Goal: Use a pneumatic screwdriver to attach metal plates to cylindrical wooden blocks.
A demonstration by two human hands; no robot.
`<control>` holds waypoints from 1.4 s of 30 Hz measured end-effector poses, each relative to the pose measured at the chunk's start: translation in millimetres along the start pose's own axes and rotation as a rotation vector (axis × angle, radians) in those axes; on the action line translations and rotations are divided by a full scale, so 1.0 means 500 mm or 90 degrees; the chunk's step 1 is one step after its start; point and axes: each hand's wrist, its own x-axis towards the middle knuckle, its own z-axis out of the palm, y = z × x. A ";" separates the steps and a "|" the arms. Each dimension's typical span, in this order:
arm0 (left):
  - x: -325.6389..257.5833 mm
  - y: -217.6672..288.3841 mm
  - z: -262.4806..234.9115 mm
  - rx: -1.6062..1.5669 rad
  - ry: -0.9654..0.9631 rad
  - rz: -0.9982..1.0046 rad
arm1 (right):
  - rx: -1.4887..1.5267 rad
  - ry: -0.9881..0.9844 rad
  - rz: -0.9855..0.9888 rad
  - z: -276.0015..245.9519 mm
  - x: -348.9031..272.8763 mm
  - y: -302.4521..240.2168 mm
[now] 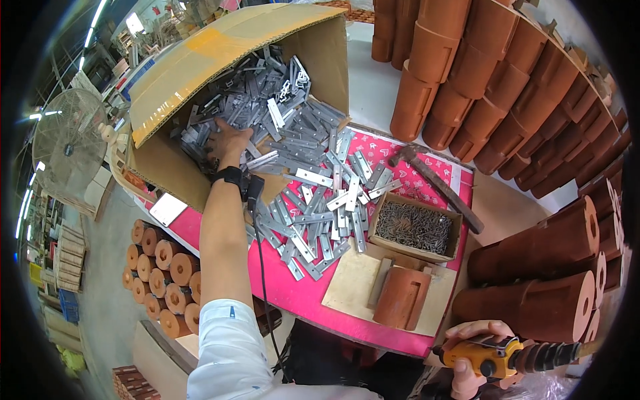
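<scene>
My left hand (pixel 228 143) reaches into a tilted cardboard box (pixel 150 120), its fingers apart among a heap of flat metal strips with holes (pixel 267 93). What lies under the fingertips is partly hidden. From the box mouth, more metal strips (pixel 320 213) spill across the pink tabletop (pixel 273 267). At the lower right, my right hand (pixel 470 353) is closed around a yellow and black power drill (pixel 490 357), held beyond the table's corner. Between the hands, a short reddish-brown grooved cylinder (pixel 402 298) lies on a pale board (pixel 350 283) against a small block (pixel 379 283).
A small box of screws (pixel 417 227) and a hammer (pixel 437 187) lie at the table's right. Reddish-brown cylinders (pixel 433 67) stand in rows behind; others (pixel 527 307) are stacked right and on the floor (pixel 163 273) at left. A cable (pixel 261 280) runs from my left wrist.
</scene>
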 end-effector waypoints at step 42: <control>0.022 -0.071 -0.018 -0.070 -0.157 0.324 | -0.013 0.101 -0.037 0.044 0.000 -0.010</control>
